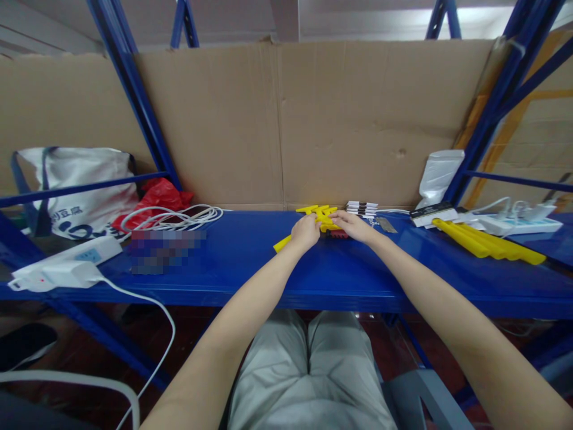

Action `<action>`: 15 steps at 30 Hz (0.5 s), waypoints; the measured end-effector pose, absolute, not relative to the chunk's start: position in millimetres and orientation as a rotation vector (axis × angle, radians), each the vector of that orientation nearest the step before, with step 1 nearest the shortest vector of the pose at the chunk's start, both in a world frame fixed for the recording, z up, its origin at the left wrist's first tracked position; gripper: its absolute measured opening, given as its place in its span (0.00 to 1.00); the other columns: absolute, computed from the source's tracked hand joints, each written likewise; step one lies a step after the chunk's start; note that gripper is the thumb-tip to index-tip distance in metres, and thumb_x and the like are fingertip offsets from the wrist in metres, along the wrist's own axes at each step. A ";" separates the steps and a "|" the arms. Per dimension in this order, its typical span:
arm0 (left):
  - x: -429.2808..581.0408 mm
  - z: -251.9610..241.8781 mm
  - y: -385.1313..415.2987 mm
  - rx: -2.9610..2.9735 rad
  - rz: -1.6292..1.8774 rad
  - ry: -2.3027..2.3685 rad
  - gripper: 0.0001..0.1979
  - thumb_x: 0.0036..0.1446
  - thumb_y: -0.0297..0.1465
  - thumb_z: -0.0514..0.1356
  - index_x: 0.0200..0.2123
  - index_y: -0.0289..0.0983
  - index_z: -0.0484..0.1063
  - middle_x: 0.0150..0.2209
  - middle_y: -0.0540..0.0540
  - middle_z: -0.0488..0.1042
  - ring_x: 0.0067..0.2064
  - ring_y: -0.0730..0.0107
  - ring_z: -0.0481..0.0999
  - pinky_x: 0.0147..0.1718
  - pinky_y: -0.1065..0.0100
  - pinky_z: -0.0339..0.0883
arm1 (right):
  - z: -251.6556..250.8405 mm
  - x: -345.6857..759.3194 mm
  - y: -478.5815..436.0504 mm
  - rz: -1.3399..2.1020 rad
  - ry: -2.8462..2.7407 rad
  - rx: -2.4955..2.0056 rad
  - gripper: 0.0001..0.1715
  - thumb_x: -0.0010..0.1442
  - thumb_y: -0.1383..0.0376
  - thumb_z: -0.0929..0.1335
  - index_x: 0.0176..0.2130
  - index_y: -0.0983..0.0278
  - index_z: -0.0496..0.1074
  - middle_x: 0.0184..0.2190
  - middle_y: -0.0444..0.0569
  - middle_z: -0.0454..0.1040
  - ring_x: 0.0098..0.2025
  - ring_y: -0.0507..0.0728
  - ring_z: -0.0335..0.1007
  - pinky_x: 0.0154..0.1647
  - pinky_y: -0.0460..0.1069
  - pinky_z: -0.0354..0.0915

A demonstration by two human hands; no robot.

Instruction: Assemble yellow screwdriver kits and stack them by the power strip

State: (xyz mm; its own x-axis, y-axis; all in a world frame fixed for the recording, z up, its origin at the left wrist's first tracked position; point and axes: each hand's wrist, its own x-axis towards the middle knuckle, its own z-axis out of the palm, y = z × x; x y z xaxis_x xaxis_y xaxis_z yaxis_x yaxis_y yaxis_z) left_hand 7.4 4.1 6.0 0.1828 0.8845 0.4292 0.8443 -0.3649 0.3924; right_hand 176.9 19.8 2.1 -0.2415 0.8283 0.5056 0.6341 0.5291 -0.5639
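My left hand (307, 232) is closed on a yellow plastic piece (327, 222) near the back of the blue shelf. My right hand (354, 227) pinches the same piece from the right, fingertips pointing inward. More yellow pieces with stubby arms (313, 209) show just behind the fingers. A yellow rod-like part (282, 243) sticks out to the lower left of my left hand. Beneath the right fingers lies a dark red object (336, 234), mostly hidden. The exact kind of the yellow piece is too small to make out.
Right of my hands are a stack of white packets (362, 209), a small metal plate (385, 224), yellow tubes (487, 239) and a power strip (521, 224). On the left lie coiled white cable (179, 217), another power strip (67, 266) and a cloth bag (89, 191). Cardboard (349, 119) stands behind.
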 end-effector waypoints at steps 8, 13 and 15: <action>8.6 6.1 3.3 2.323 0.906 1.705 0.13 0.60 0.30 0.56 0.48 0.38 0.72 0.47 0.39 0.77 0.52 0.60 0.74 0.51 0.64 0.64 | 13.2 234.4 28.3 -0.095 -1.713 -1.682 0.12 0.57 0.67 0.64 0.35 0.66 0.77 0.38 0.57 0.78 0.42 0.61 0.74 0.45 0.53 0.67; 8.7 4.0 5.0 2.377 0.902 1.645 0.12 0.60 0.30 0.56 0.47 0.37 0.72 0.48 0.39 0.76 0.52 0.60 0.74 0.52 0.64 0.64 | 7.0 290.6 27.5 -0.198 -1.394 -2.250 0.18 0.53 0.64 0.66 0.38 0.74 0.78 0.39 0.69 0.77 0.42 0.69 0.75 0.39 0.55 0.69; 8.6 3.3 5.3 2.400 0.881 1.640 0.12 0.60 0.30 0.56 0.47 0.37 0.72 0.48 0.39 0.76 0.52 0.59 0.74 0.51 0.64 0.64 | 1.8 302.7 28.1 -0.182 -1.368 -2.332 0.23 0.53 0.61 0.67 0.42 0.76 0.77 0.40 0.71 0.76 0.43 0.69 0.75 0.38 0.55 0.69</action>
